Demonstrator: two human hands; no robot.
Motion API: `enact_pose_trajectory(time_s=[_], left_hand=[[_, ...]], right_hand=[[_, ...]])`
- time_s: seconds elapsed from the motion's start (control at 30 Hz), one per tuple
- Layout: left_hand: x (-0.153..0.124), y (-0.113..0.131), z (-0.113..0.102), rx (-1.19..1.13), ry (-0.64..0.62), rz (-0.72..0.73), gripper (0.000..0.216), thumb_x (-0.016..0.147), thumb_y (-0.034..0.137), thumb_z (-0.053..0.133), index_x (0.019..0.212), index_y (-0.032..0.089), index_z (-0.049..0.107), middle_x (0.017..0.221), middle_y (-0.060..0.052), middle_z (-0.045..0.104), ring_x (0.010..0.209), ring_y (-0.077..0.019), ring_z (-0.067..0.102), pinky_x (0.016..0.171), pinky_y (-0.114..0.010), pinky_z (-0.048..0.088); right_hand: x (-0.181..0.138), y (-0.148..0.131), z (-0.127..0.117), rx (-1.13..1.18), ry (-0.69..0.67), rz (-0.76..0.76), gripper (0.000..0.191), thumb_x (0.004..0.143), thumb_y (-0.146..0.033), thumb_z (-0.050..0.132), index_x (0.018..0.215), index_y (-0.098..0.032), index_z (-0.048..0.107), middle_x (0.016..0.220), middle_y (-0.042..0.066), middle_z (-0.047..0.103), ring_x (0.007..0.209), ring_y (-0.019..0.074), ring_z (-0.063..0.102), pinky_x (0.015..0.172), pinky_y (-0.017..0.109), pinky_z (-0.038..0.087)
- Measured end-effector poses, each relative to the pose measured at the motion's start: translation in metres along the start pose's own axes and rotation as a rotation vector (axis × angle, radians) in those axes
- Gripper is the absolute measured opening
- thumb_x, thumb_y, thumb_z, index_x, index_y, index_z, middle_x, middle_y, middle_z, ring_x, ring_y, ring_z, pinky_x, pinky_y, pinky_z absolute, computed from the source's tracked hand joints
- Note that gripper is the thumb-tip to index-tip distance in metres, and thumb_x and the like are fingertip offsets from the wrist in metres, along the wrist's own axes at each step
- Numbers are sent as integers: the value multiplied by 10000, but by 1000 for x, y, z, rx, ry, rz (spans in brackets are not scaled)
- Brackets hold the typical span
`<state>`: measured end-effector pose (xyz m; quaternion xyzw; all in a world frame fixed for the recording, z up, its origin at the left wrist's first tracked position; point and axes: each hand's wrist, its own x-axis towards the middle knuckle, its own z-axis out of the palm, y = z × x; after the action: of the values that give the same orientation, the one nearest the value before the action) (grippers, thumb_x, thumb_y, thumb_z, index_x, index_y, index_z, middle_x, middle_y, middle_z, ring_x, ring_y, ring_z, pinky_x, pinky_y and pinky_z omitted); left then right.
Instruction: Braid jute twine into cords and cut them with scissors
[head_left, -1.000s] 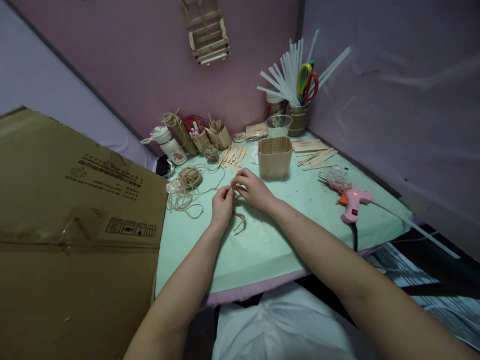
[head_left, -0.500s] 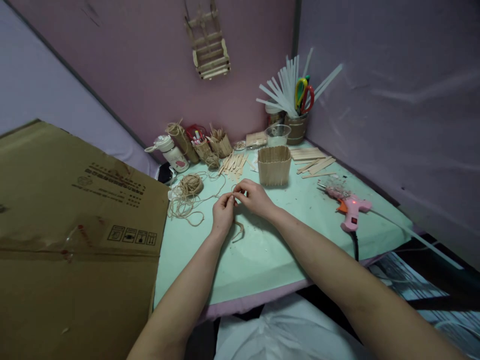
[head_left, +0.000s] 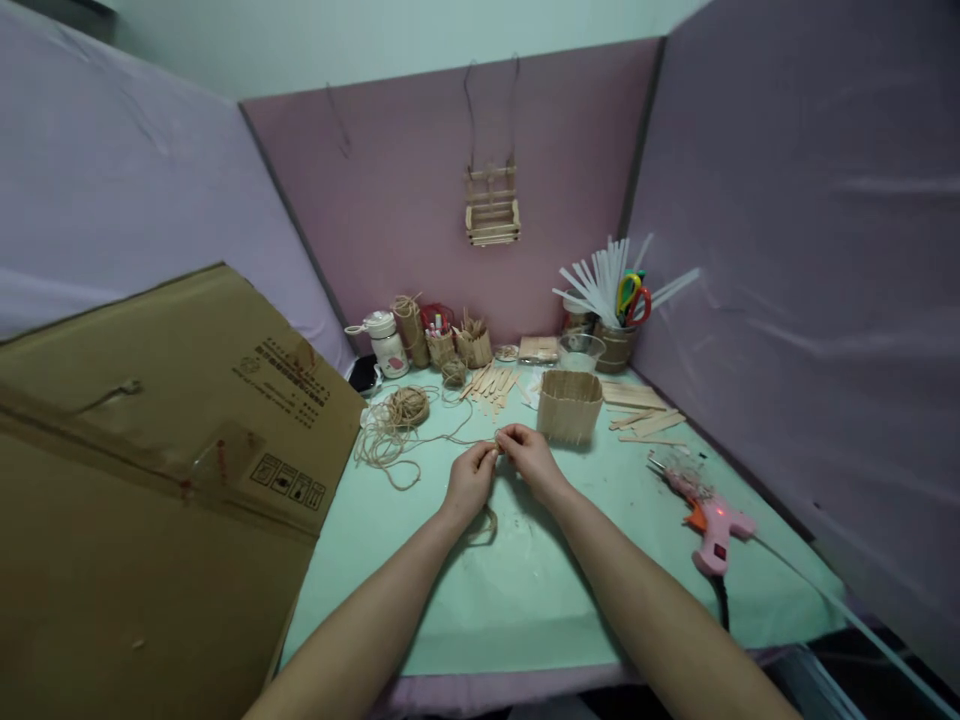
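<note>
Twine [head_left: 459, 439] is pinched by the fingers of the left hand [head_left: 469, 484] and right hand [head_left: 534, 462], strung leftward toward a ball [head_left: 409, 405], nearer the left.

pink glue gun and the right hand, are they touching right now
Apart. The head view shows a stretch of green tablecloth between the right hand and the pink glue gun.
</note>
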<state>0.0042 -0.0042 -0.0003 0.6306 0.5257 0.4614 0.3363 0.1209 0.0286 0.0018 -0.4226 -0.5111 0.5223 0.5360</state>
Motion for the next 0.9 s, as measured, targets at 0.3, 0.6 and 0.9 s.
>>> enact_pose_trajectory(time_s=[0.3,0.6,0.9], left_hand=[[-3,1,3,-22,51,-61,300,832,389,448,780,158,633,650,1,558,656,-142,478,632,-249,368],[0,-3,6,-39,109,-85,290,799,401,484,750,163,643,706,-15,624,712,-158,526,677,-259,393],[20,6,2,-57,33,-241,203,681,337,563,659,143,619,558,9,536,526,-102,435,522,-231,326]], right_hand=[[-1,0,-1,-40,-31,-37,212,670,-394,635,700,-192,578,641,4,579,630,151,520,593,267,417],[0,2,0,-121,87,-99,182,641,-338,638,743,-201,576,707,21,619,680,177,567,682,318,454],[2,3,-3,-131,138,-134,240,620,-325,628,804,-189,555,699,10,612,684,179,580,683,314,450]])
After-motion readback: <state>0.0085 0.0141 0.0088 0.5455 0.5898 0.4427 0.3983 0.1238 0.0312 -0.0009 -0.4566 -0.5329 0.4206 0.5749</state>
